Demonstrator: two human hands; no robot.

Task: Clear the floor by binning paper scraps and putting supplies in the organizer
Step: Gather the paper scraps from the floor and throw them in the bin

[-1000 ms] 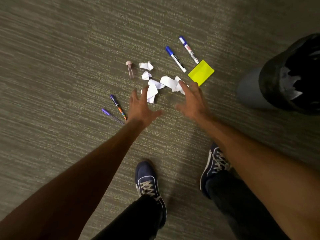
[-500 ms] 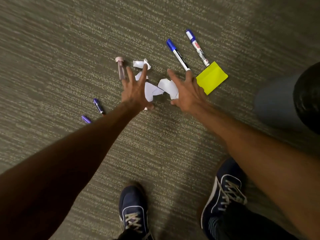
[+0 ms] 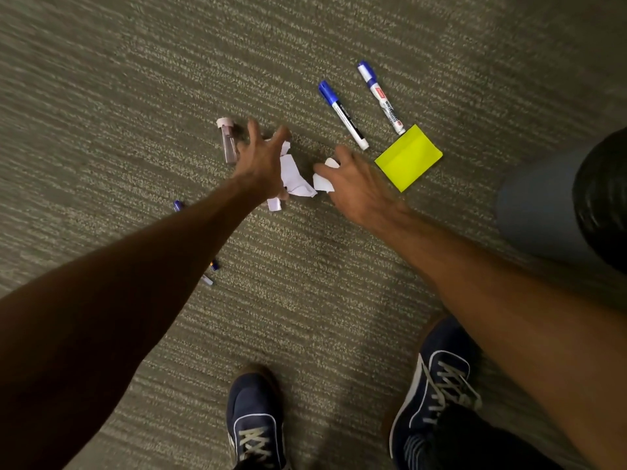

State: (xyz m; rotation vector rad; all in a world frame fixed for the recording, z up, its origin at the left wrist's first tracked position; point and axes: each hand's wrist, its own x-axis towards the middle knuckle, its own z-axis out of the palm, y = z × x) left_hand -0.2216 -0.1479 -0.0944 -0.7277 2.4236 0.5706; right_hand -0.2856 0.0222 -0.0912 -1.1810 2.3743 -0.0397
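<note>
Both hands have closed in on the paper scraps [image 3: 294, 178] since a moment ago. Her left hand [image 3: 263, 162] now curls its fingers around the crumpled white pieces on the carpet [image 3: 135, 96], the right hand [image 3: 356, 184] pinching another scrap. Just right lie a yellow sticky pad [image 3: 409, 157] and two blue markers [image 3: 342, 114]; a small vial [image 3: 228, 140] lies left.

The floor [image 3: 339, 273] is rough, ribbed, matt carpet. The paper scraps [image 3: 293, 178] are crumpled white paper. Beside them, the markers [image 3: 342, 114] look smooth, glossy plastic.
</note>
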